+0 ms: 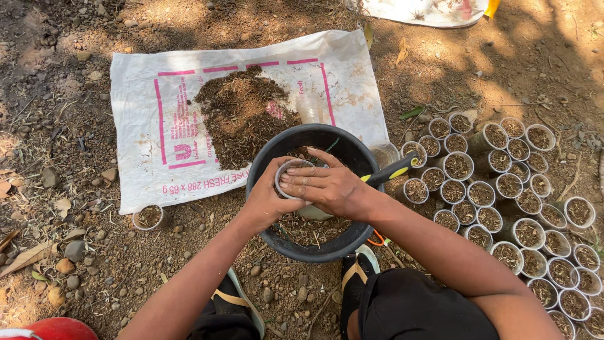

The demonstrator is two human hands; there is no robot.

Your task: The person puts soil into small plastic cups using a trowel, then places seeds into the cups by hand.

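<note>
Left hand (267, 198) wraps the upright cup (290, 179) (mouth up) over the black bucket (277, 242); right hand (327, 187) presses fingers flat on its rim

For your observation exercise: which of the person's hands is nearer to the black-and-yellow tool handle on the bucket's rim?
Right. The right hand lies just beside the tool handle; the left hand is farther away, beyond the small cup.

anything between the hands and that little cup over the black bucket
Nothing visible. The left hand already wraps the small cup from the side, and the right hand lies across its rim, fingers on top. Both touch it directly above the black bucket.
</note>
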